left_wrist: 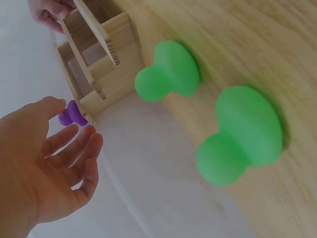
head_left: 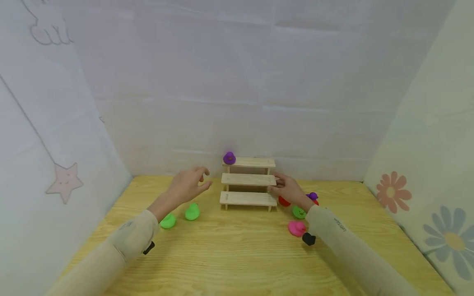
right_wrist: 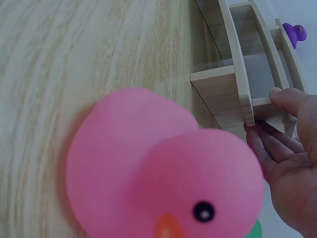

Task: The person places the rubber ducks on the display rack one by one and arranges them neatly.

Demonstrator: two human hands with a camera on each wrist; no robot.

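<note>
A three-tier wooden shelf stands on the table near the back wall. On the left end of its top tier sits a purple rubber duck. My right hand grips the shelf's right end at the middle tier; the right wrist view has the thumb on the board's edge and the fingers behind the end. Left of the shelf my left hand hovers, fingers loosely bent and holding nothing. In the left wrist view the hand appears close to the purple duck, its thumb overlapping it.
Two green ducks sit below my left forearm. Near my right wrist are a pink duck, a green duck, a red duck and a purple duck with red beside it. Fabric walls enclose the table at back and sides.
</note>
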